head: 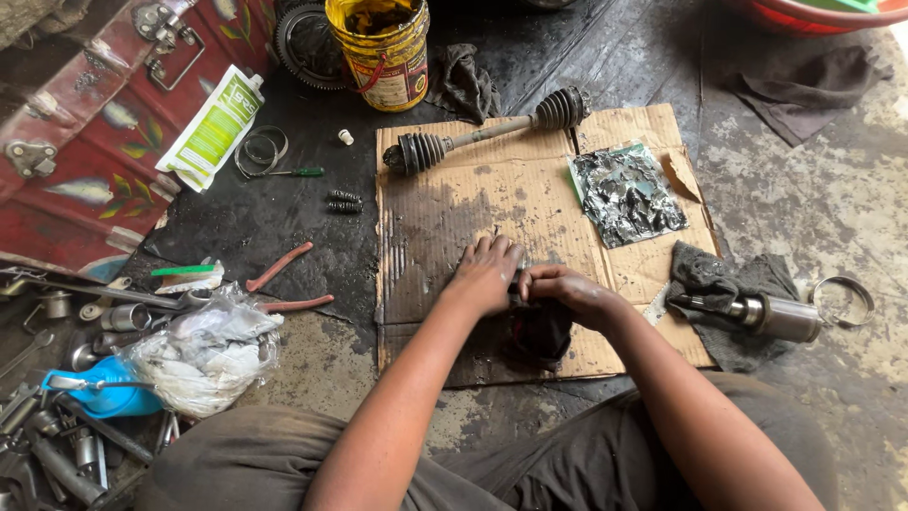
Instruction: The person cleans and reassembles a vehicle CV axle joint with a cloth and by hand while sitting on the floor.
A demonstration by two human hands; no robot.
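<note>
Dark rubber boot, black and greasy, sits on the near edge of a stained sheet of cardboard spread on the workshop floor, directly in front of a seated person. Both hands work at its top: the left hand lies palm-down with fingers bent over the upper end, and the right hand is curled closed around the same spot, thumb and fingers pinching a small dark part that is too hidden to make out. Both hands are smeared with grease.

Just right of the boot, a dark rag lies partly on the cardboard with a metal joint housing resting on it, and a metal ring lies beside that on the floor. To the left, off the cardboard, a crumpled plastic bag sits near red-handled pliers and a scatter of sockets and tools.

Farther out, a foil packet torn open and flattened lies on the cardboard's right half. Along the far edge rests an axle shaft with a ribbed boot at each end. Beyond it stand a yellow bucket and a toothed gear, with a white and green pouch leaning on a red metal trunk at the left.
</note>
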